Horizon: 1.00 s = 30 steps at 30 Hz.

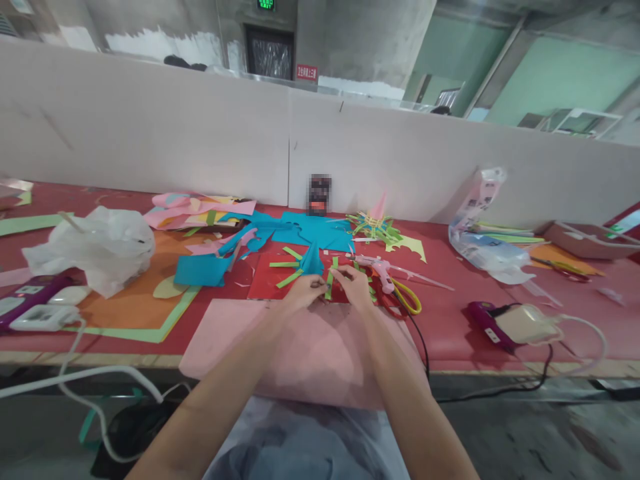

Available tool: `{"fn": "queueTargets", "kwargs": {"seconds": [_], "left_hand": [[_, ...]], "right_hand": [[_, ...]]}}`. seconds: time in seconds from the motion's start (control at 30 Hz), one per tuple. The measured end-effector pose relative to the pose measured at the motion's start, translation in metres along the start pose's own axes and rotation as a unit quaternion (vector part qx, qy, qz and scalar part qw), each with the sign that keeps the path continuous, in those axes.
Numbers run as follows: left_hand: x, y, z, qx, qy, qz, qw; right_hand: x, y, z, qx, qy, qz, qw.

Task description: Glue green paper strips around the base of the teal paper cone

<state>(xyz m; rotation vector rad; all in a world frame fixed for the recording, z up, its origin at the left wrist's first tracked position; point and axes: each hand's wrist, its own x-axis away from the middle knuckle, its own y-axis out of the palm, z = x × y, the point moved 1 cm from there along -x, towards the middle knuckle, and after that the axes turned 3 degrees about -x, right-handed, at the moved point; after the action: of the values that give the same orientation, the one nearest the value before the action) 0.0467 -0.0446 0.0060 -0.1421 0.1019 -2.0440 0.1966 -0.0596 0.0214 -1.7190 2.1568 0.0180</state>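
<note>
My left hand (301,292) and my right hand (353,283) meet over a red paper sheet (261,283), fingers pinched on a thin green paper strip (329,285) held upright between them. More green strips (285,265) lie on the red sheet. A blue folded paper piece (312,259) stands just beyond my hands. A pink paper sheet (310,350) lies under my wrists and hangs over the table edge.
Yellow-handled scissors (407,298) and a pink glue gun (383,271) lie right of my hands. Blue paper cutouts (310,230), a white plastic bag (97,247), a power strip (35,310), a purple device with cable (487,323) and an orange sheet (125,300) cover the red table.
</note>
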Motion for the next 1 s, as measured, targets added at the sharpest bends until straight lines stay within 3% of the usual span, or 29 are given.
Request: {"fn": "queueTargets", "kwargs": {"seconds": [0.17, 0.37, 0.67, 0.9, 1.0], "left_hand": [[-0.0008, 0.0008, -0.0025, -0.020, -0.012, 0.032, 0.999], [0.0004, -0.0036, 0.0037, -0.120, 0.080, 0.102, 0.984], [0.0001, -0.0028, -0.0019, -0.112, 0.066, 0.084, 0.988], [0.0052, -0.0056, 0.0050, -0.172, 0.089, 0.128, 0.973], [0.0083, -0.0076, 0.0073, -0.181, 0.086, 0.142, 0.969]], "right_hand": [[0.0004, 0.0009, -0.0031, 0.002, 0.006, 0.007, 1.000], [0.0030, 0.0024, -0.0083, 0.001, -0.002, -0.010, 1.000], [0.0042, 0.0023, -0.0039, -0.001, -0.012, -0.016, 1.000], [0.0050, 0.0048, -0.0052, 0.006, -0.041, -0.040, 0.998], [0.0042, -0.0023, -0.0040, 0.051, -0.065, 0.018, 0.996]]}}
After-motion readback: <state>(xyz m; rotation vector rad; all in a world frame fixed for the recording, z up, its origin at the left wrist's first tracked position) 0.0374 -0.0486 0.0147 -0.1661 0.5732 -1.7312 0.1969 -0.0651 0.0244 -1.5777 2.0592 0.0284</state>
